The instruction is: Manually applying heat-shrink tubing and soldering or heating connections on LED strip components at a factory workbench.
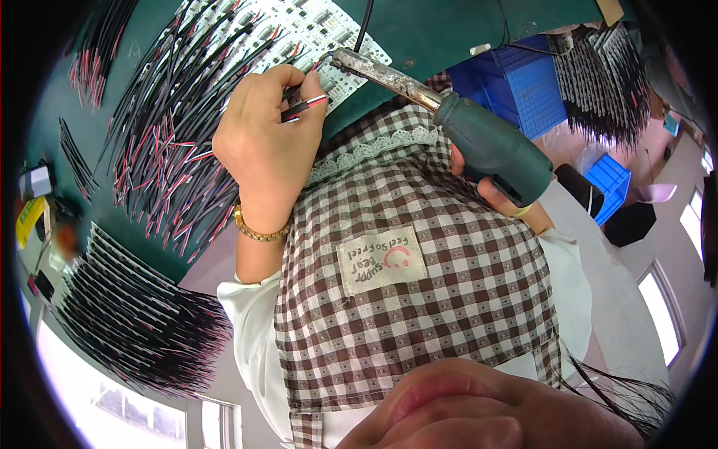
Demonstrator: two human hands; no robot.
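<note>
My left hand [262,142], a gold bracelet at its wrist, is closed on a short black cable [302,109] with red and white stripped leads. It rests at the near edge of a panel of white circuit boards [321,26]. Many black cables [172,161] with red and white ends fan out from that panel to the left. My right hand [493,193], mostly hidden behind the handle, grips a soldering iron [493,146] with a dark green body and a stained metal barrel. The iron's tip is over the panel, just right of my left fingers; contact is too small to make out.
On the green bench mat [359,116], a black cable bundle [97,45] and loose cables [76,161] lie left. Wired board stacks stand at lower left [142,314] and far right [602,86]. A blue bin [523,90] and blue crate [607,183] sit right.
</note>
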